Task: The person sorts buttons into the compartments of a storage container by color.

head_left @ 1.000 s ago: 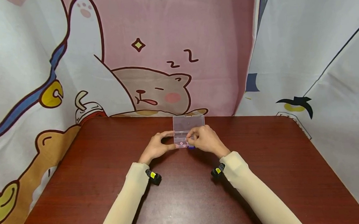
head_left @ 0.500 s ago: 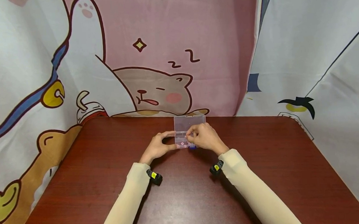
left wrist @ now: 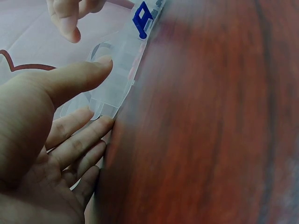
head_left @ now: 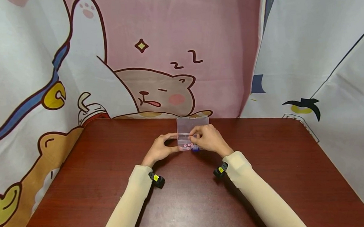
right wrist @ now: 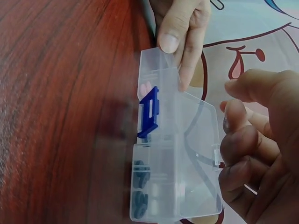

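Observation:
A clear plastic compartment box [head_left: 180,141] sits near the table's far edge, its transparent lid [head_left: 192,124] raised at the back. On its front is a blue latch [right wrist: 148,114]. Small pink pieces [head_left: 187,145] lie in the front left part; dark round pieces [right wrist: 141,175] show through the wall farther right. My left hand [head_left: 160,149] holds the box's left end between thumb and fingers. Above the box hovers my right hand [head_left: 211,139], fingers curled, with thumb and index fingertips close together. Whether anything small is between them or in the palm cannot be made out.
The brown wooden table [head_left: 187,196] extends around the box and toward me. Behind it hangs a printed cloth [head_left: 222,55] with cartoon animals, close to the raised lid. More cloth hangs at both sides.
More pink pieces show in the front left compartment now than half a second ago. Both hands stay almost where they were; the whole view has shifted slightly.

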Demonstrator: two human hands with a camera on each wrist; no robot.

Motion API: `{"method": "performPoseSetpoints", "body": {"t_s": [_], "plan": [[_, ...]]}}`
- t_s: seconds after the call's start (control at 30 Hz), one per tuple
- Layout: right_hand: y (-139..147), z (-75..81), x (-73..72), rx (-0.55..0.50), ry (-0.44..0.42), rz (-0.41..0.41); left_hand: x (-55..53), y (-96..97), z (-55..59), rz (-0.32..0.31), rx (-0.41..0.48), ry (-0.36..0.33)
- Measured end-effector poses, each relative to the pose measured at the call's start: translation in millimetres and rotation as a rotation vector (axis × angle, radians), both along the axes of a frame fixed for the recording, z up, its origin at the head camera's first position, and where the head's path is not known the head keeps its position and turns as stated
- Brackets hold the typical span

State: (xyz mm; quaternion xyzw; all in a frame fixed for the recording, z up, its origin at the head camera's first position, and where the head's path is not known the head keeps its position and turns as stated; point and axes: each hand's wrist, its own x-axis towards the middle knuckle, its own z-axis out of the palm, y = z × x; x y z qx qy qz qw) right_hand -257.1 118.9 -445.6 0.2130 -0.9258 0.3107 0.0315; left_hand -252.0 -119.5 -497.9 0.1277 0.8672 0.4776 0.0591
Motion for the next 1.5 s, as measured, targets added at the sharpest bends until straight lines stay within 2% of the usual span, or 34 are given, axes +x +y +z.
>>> {"method": "performPoseSetpoints", "body": {"t_s": [0.37, 0.6, 0.83, 1.07, 1.17, 1.3, 1.5], "plan": [[13.4, 11.7, 2.8, -0.04, 0.043, -0.033, -2.7, 2.6, -2.7, -0.015, 0.015, 0.004], [21.9, 11.1, 3.9, -0.035, 0.052, -0.037, -3.5, -1.0, -3.5, -0.013, 0.022, 0.011], [36.6, 11.0, 8.8, -0.009, 0.037, -0.061, -5.1, -2.6, -6.6, -0.048, 0.047, 0.006], [50.9, 9.7, 12.5, -0.001, 0.036, -0.061, -6.2, -9.8, -2.5, -0.045, 0.084, 0.056], [57.4, 7.3, 15.4, 0.005, 0.049, -0.06, -3.8, -16.5, 4.2, -0.035, 0.059, 0.067], [65.7, 3.9, 18.3, 0.033, 0.088, -0.061, 2.5, -26.3, 13.6, 0.006, -0.034, 0.086], [75.8, 2.0, 23.3, 0.068, 0.103, -0.062, 11.9, -42.3, 23.2, 0.063, -0.157, 0.161]]}}
